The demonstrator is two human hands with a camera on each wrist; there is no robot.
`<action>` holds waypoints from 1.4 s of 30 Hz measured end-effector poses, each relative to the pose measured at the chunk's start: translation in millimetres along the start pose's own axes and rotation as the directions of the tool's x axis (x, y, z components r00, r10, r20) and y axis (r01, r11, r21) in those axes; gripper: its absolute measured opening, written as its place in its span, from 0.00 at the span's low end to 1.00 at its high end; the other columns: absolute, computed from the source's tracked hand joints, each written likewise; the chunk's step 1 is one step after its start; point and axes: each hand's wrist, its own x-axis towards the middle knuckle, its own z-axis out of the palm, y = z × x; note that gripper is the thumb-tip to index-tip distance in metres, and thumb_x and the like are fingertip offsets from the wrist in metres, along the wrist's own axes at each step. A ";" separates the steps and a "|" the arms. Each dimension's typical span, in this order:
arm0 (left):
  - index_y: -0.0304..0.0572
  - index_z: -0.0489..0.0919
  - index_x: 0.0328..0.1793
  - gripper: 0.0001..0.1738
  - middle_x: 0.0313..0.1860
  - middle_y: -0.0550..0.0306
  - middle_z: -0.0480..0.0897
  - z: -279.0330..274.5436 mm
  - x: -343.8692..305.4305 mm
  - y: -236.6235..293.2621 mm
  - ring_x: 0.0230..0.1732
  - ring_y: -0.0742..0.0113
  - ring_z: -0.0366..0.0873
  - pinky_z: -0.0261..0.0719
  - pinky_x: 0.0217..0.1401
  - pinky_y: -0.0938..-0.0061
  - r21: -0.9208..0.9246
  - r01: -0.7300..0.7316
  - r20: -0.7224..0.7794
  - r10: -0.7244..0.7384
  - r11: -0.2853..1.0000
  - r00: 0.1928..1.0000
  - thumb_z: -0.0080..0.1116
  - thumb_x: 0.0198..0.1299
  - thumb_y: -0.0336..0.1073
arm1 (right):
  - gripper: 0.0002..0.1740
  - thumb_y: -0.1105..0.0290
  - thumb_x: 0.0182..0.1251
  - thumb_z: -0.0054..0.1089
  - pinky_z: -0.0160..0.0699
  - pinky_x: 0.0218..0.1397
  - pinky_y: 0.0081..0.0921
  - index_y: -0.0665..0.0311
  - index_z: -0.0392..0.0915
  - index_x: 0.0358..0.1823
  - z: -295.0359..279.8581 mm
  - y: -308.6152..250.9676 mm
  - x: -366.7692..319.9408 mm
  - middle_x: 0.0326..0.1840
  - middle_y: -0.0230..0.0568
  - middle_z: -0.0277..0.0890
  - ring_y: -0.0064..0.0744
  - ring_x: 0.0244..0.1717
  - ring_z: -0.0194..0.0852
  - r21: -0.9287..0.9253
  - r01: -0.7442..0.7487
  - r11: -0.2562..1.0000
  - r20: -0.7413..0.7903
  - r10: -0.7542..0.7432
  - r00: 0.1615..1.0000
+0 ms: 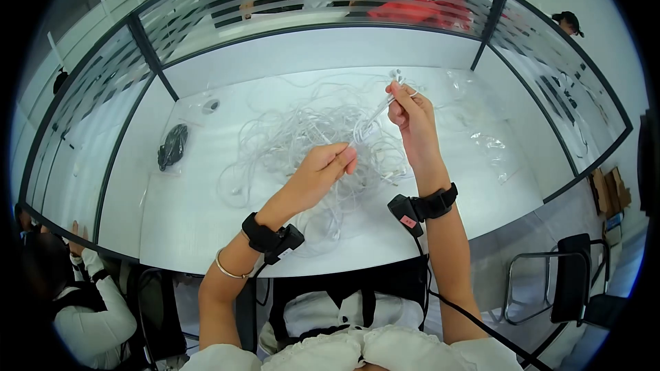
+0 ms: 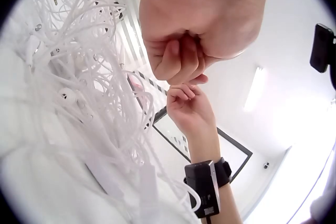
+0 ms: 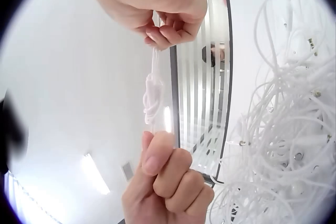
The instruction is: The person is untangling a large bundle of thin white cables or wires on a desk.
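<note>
"Where's the white cable bundle?"

"The white cable bundle (image 3: pixel 152 98) spans the gap between both hands, raised off the table, its loops bunched in the middle and touching nothing else there."

"And the fingers?"

"The left hand (image 1: pixel 323 173) pinches the nearer end between thumb and curled fingers. The right hand (image 1: pixel 412 113) pinches the farther end, its other fingers bent in; loose ends poke out past its fingertips."

"What's under them?"

"A tangled pile of white earphone cables (image 1: pixel 295 134), spread over the middle of the white table (image 1: pixel 182 220). Strands trail toward the back panel (image 1: pixel 330 48)."

"Where is there room?"

"White tabletop runs from the pile to the curved front edge, widest at the left and right front. Near the left panel lies a bagged black cable coil (image 1: pixel 173 146); toward the right panel, clear plastic bags (image 1: pixel 491 151) lie flat."
</note>
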 end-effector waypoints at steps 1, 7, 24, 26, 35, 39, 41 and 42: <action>0.41 0.70 0.28 0.21 0.17 0.73 0.57 -1.0 0.2 0.6 0.19 0.82 0.50 0.49 0.23 0.82 0.007 0.005 0.001 -0.005 1.000 1.000 0.42 0.75 0.42 | 0.15 0.60 0.70 0.58 0.44 0.26 0.15 0.66 0.77 0.36 -0.3 -1.2 0.3 0.18 0.21 0.57 0.13 0.21 0.48 -0.015 0.008 1.000 -0.010 -0.008 1.000; 0.37 0.75 0.32 0.20 0.19 0.69 0.62 -13.2 -1.3 -1.3 0.23 0.78 0.56 0.57 0.27 0.78 -0.099 0.098 0.103 -0.088 0.990 0.991 0.44 0.73 0.43 | 0.13 0.59 0.71 0.57 0.46 0.27 0.15 0.62 0.76 0.35 2.9 -14.8 -8.2 0.18 0.22 0.58 0.13 0.21 0.50 -0.047 0.074 0.996 0.063 -0.071 0.996; 0.39 0.73 0.37 0.13 0.28 0.61 0.74 5.8 -4.7 -5.6 0.29 0.75 0.70 0.68 0.33 0.79 -0.271 0.043 -0.294 -0.125 0.962 0.947 0.46 0.70 0.39 | 0.15 0.67 0.68 0.58 0.71 0.31 0.18 0.66 0.79 0.52 31.8 -17.7 -36.1 0.26 0.33 0.75 0.19 0.26 0.69 -0.194 0.076 0.978 0.601 0.057 0.797; 0.40 0.72 0.33 0.13 0.25 0.64 0.70 -6.1 1.4 -14.5 0.27 0.76 0.67 0.63 0.30 0.79 -0.305 0.050 -0.209 -0.118 0.951 0.971 0.45 0.68 0.39 | 0.13 0.65 0.69 0.57 0.67 0.29 0.16 0.67 0.80 0.47 21.3 -28.5 -24.5 0.24 0.31 0.74 0.17 0.25 0.67 -0.322 0.042 0.946 0.453 0.115 0.884; 0.44 0.69 0.27 0.12 0.19 0.71 0.60 -8.5 0.9 -14.5 0.20 0.82 0.51 0.48 0.22 0.81 -0.381 0.067 -0.182 -0.146 0.922 0.972 0.49 0.63 0.39 | 0.15 0.61 0.70 0.56 0.62 0.31 0.19 0.66 0.74 0.33 34.4 3.8 -27.2 0.26 0.27 0.70 0.16 0.27 0.60 -0.535 0.162 0.829 0.424 0.098 0.900; 0.45 0.69 0.27 0.13 0.19 0.73 0.61 -11.2 -1.5 -13.4 0.19 0.84 0.50 0.46 0.21 0.81 -0.360 0.091 -0.161 -0.158 0.929 0.974 0.50 0.64 0.40 | 0.15 0.61 0.72 0.53 0.58 0.30 0.20 0.67 0.72 0.32 36.7 0.6 -29.7 0.25 0.28 0.66 0.18 0.26 0.56 -0.633 0.223 0.741 0.410 0.078 0.909; 0.45 0.70 0.26 0.14 0.19 0.74 0.61 -9.9 -1.6 -11.8 0.19 0.84 0.50 0.45 0.21 0.81 -0.352 0.090 -0.166 -0.156 0.932 0.974 0.50 0.64 0.40 | 0.16 0.61 0.72 0.52 0.56 0.30 0.21 0.67 0.71 0.32 38.2 0.2 -29.9 0.24 0.28 0.64 0.18 0.26 0.54 -0.588 0.197 0.784 0.410 0.079 0.909; 0.45 0.70 0.26 0.14 0.19 0.74 0.61 -8.2 -1.6 -10.8 0.19 0.84 0.50 0.45 0.21 0.81 -0.352 0.090 -0.174 -0.159 0.932 0.972 0.50 0.64 0.40 | 0.16 0.61 0.72 0.51 0.55 0.30 0.21 0.67 0.70 0.31 38.1 2.0 -29.0 0.23 0.27 0.62 0.18 0.26 0.53 -0.561 0.192 0.806 0.411 0.070 0.909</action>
